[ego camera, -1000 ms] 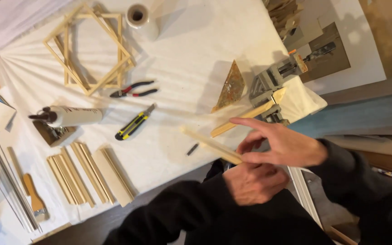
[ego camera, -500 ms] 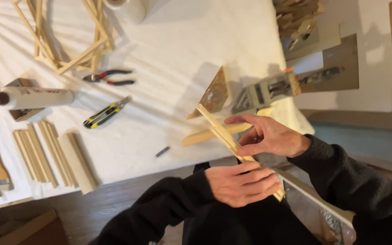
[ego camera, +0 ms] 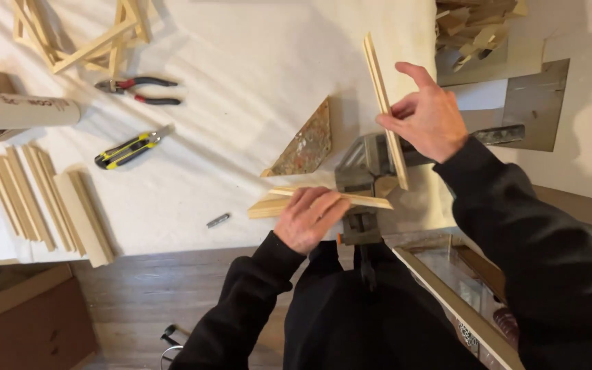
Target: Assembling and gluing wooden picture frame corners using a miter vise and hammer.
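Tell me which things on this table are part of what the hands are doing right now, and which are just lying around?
In use:
- right hand holding a wooden strip
- left hand pressing a second strip
- metal corner clamp where the strips meet

Lying about:
- pliers
- utility knife
- cardboard tube
- spare strips
- triangular block
- finished wooden frames

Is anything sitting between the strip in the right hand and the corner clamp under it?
Nothing visible. The right hand holds the wooden strip with its lower end already over the corner clamp. The left hand presses a second strip at the clamp's near side, not in the path.
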